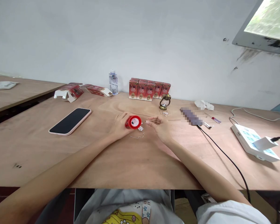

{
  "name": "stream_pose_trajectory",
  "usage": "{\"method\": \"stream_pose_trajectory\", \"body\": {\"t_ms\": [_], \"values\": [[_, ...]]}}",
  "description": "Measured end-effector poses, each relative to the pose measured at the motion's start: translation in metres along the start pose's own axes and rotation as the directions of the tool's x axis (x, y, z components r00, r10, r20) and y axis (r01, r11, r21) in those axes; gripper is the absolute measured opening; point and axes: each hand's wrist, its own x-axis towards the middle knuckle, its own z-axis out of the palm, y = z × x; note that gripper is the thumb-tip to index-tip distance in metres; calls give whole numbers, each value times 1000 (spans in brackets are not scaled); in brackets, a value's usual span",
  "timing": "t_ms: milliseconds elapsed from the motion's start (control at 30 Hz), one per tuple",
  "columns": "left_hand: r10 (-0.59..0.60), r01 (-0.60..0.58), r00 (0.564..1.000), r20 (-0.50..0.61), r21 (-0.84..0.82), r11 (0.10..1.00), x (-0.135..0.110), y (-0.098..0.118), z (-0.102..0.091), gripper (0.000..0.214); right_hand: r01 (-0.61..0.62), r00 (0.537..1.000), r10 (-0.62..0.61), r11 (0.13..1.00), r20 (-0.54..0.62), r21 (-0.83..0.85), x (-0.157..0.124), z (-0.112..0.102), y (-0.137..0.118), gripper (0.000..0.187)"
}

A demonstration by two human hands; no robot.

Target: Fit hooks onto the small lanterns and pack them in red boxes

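My left hand [121, 126] is wrapped round a small red lantern-like item [134, 122], tipped so that its round base with a pale disc faces me. Just to its right is my right hand [161, 128], thumb and fingertips pinched together. Something tiny and dark seems to be at those fingertips, too small to name. Below the red item a thin bent wire [138, 136] and a small white cut-out piece [140, 127] lie on the table. A bronze-coloured lantern [165, 102] stands upright farther back, beside another small cut-out piece [164, 114].
Several red boxes [142, 90] and a water bottle [113, 82] stand by the wall. Opened cartons [98, 90] lie at back left, a phone [70, 121] at left. To the right are a screwdriver [216, 119], crumpled tissue [203, 105], a black cable [224, 154] and a power strip [252, 140].
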Motion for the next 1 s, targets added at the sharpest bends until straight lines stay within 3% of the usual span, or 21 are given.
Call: {"method": "stream_pose_trajectory", "body": {"t_ms": [100,233,367,600,900,1000], "values": [[29,-30,999,34,23,999,-1,1,0,42,208,978,-203,961,45,-181,-8,1,-2,10],[55,-58,997,54,55,997,-2,1,1,42,466,884,-399,803,245,-371,-15,-1,-2,11],[73,-80,992,107,64,995,-2,1,2,41,597,792,-437,700,426,-393,-17,-2,1,22],[134,-131,976,170,-32,991,-2,7,2,45,740,661,-506,564,554,-368,-12,-2,3,30],[124,-114,979,161,-70,991,-2,10,2,45,727,687,-570,560,452,-397,-9,-1,11,22],[119,-109,988,104,-98,989,0,11,-1,42,693,721,-584,589,374,-416,-9,-2,10,17]]}}
